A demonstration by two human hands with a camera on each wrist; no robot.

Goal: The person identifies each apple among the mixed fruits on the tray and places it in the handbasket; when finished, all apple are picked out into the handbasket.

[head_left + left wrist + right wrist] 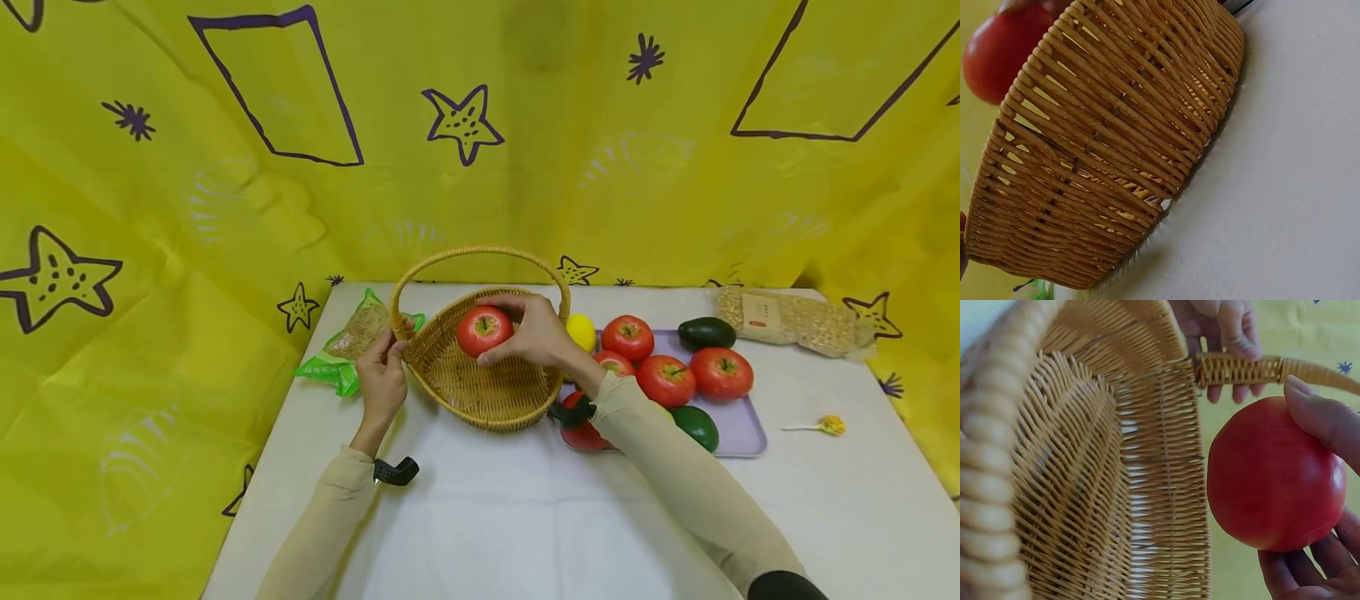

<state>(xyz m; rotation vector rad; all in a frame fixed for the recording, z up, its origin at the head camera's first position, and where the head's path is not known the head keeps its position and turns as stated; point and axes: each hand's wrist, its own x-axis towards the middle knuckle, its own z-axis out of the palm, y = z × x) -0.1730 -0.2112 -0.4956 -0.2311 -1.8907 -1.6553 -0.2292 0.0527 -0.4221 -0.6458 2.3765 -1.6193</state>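
A red apple [483,332] is held in my right hand [536,327], thumb on one side and fingers on the other. It hangs over the wicker basket [487,423], whose woven inside shows below it. My left hand [382,377] grips the foot of the basket's arched handle [480,249] at the left rim. In the right wrist view, the left hand's fingers [1240,347] wrap that handle foot beyond the apple [1272,481]. The left wrist view shows the basket's outer wall [1104,144] standing on the white table.
A lilac tray [742,429] at the right holds several red apples [666,382], a lemon [581,332] and avocados [707,333]. Behind it lies a bag of grains [795,321]. A lollipop-like stick [831,425] lies farther right; a green-edged packet [352,342] lies left of the basket.
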